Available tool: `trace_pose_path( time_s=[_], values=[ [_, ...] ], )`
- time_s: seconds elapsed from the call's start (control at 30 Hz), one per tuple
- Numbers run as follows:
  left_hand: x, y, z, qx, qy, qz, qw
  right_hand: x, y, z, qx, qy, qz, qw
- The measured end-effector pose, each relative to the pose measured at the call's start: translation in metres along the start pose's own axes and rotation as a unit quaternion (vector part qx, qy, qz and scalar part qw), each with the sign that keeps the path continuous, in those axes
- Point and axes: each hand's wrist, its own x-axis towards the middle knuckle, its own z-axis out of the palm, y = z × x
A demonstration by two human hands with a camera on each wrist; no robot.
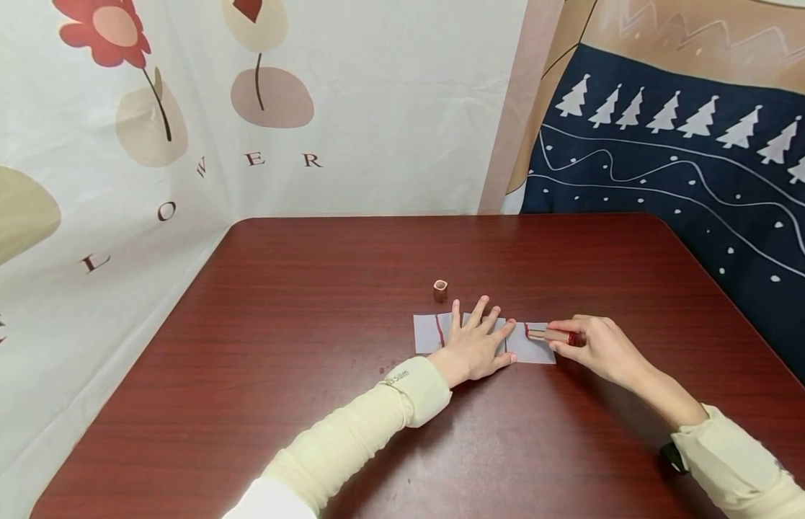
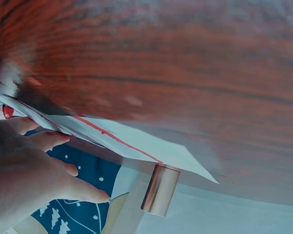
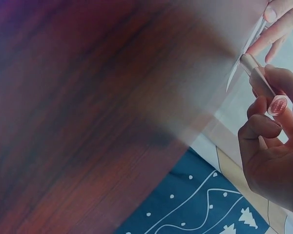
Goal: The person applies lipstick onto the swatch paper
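Observation:
Pale paper (image 1: 424,335) lies on the table, with a red line across its left part and a short red mark near its right end. My left hand (image 1: 473,346) rests on the paper, fingers spread. Between thumb and fingers my right hand (image 1: 599,346) pinches a lipstick (image 1: 558,336), its tip at the red mark on the right. In the right wrist view the lipstick (image 3: 262,85) shows its round base. Its likely cap, a short brown-gold tube (image 1: 440,292), stands upright behind the paper; the left wrist view also shows the tube (image 2: 161,190).
The dark red wooden table (image 1: 298,303) has rounded far corners. A white cloth (image 1: 389,130) with flowers and letters hangs behind and to the left. At the right hangs a navy cloth (image 1: 636,158) with white trees.

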Motion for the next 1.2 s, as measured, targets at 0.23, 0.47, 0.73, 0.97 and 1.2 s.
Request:
trace_pose_path(
  time_s=[0.23,0.47,0.73,0.97,1.2],
  values=[
    [-0.0001,0.0000,0.0000,-0.003,-0.002,0.000,1.0000,-0.0003,-0.0005,0.0004,0.005,0.000,-0.008,1.000],
    [0.0000,0.0000,0.0002,-0.010,-0.003,-0.003,0.9999,-0.0012,-0.0016,-0.0001,0.009,-0.010,-0.001,1.000],
    [0.0003,-0.0001,0.0005,-0.005,-0.001,-0.003,1.0000,-0.0023,-0.0021,-0.0002,0.010,-0.014,-0.004,1.000],
    [0.0005,-0.0005,0.0006,0.001,0.002,0.000,1.0000,-0.0040,-0.0020,-0.0011,0.006,-0.018,-0.006,1.000],
    [0.0012,-0.0011,0.0003,-0.006,-0.004,0.001,1.0000,-0.0047,-0.0022,-0.0011,0.007,-0.019,-0.008,1.000]
  ],
)
